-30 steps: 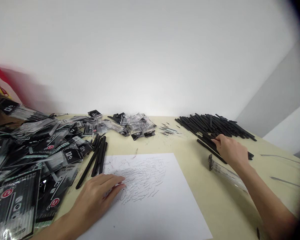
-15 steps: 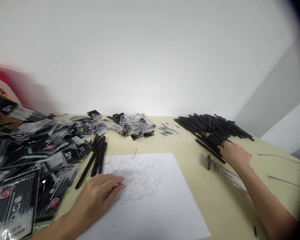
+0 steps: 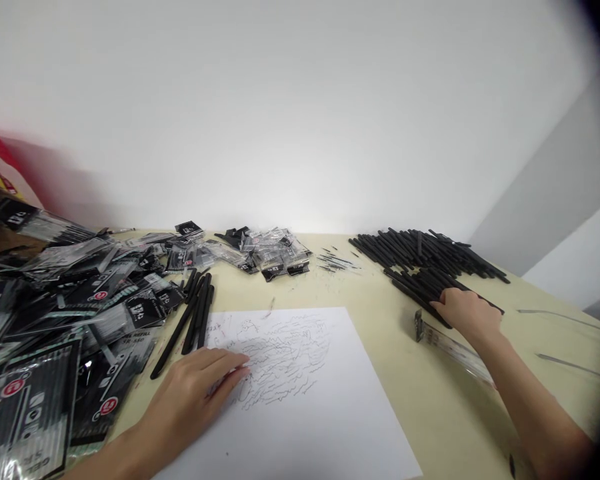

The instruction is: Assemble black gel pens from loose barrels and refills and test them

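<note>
My left hand (image 3: 203, 383) lies on the white sheet of paper (image 3: 350, 420), its fingers stretched out and holding nothing. Scribbled pen lines cover the upper part of the sheet. On the right, my right hand (image 3: 467, 313) is closed over black pens (image 3: 420, 283) at the near side of a heap; its fingertips are partly hidden. Behind it lies the larger pile of black pens (image 3: 425, 250). Several more black pens (image 3: 195, 313) rest by the paper's upper left corner. A clear refill packet (image 3: 450, 350) lies partly under my right forearm.
Packets of gel refills (image 3: 105, 300) heap up across the left side. Crumpled clear packets (image 3: 275, 250) lie near the wall, beside scattered small refill pieces (image 3: 335, 260). Two thin refills (image 3: 575, 363) are at the right. A red and white bag (image 3: 5, 167) stands far left.
My right hand has shifted slightly at the near pens, and a pen end there now reaches farther left. My left hand stays in place.
</note>
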`<state>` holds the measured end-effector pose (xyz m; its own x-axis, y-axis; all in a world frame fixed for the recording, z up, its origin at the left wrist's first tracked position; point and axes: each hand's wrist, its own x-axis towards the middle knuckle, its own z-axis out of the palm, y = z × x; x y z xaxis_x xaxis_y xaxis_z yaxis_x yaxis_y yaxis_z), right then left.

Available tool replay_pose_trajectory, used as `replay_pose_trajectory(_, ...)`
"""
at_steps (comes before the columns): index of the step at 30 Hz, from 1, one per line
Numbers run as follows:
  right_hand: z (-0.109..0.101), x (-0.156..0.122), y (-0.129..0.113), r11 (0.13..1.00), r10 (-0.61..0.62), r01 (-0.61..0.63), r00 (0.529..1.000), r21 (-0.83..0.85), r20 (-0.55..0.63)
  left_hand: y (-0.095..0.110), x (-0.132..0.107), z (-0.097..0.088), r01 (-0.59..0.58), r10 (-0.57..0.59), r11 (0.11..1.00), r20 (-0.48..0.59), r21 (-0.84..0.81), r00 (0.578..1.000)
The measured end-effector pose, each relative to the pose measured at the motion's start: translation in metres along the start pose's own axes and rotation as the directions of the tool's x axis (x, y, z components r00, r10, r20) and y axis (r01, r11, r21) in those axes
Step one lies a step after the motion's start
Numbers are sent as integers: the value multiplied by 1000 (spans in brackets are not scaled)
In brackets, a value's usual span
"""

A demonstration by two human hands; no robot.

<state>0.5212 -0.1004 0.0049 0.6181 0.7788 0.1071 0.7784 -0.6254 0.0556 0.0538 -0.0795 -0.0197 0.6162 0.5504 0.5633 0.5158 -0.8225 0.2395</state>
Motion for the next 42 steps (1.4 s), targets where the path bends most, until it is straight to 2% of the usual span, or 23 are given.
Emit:
replay_pose_trajectory(3,0,-1,0,1000,-8,8,1000,-2,-1,1,4,-4,-9,8,999,14,38,1000)
replay_pose_trajectory(6,0,-2,-1,1000,-16,16,1000,-3,-7,-3,7,-8,7,-19,986,67,168,998)
replay_pose_trajectory(10,-1,-3,-2,1000,-27,27,1000,-2,-11,-21,4,-5,86,-142,928,131,363,981)
replay_pose_trajectory(13,-2,-5,-4,1000,-26,26,1000,3,-10,-36,-2,0,123,-212,888,158,442,964)
replay_pose_trajectory(16,-3,-5,-5,1000,-16,17,1000,8,-11,-43,-4,2,149,-244,876,156,458,957)
replay_pose_trajectory(21,-4,-5,-8,1000,-2,2,1000,12,1,-42,-1,0,149,-248,856,141,495,958)
replay_pose_trajectory(29,-8,-10,-14,1000,-12,11,1000,26,15,-46,7,-13,141,-282,806,164,575,945)
replay_pose_trajectory(38,-7,-9,-21,1000,-6,6,999,20,32,-52,6,-21,123,-248,854,189,505,950)
replay_pose_trajectory(42,-5,-8,-20,1000,-6,5,999,11,33,-51,8,-21,183,-312,854,198,486,929)
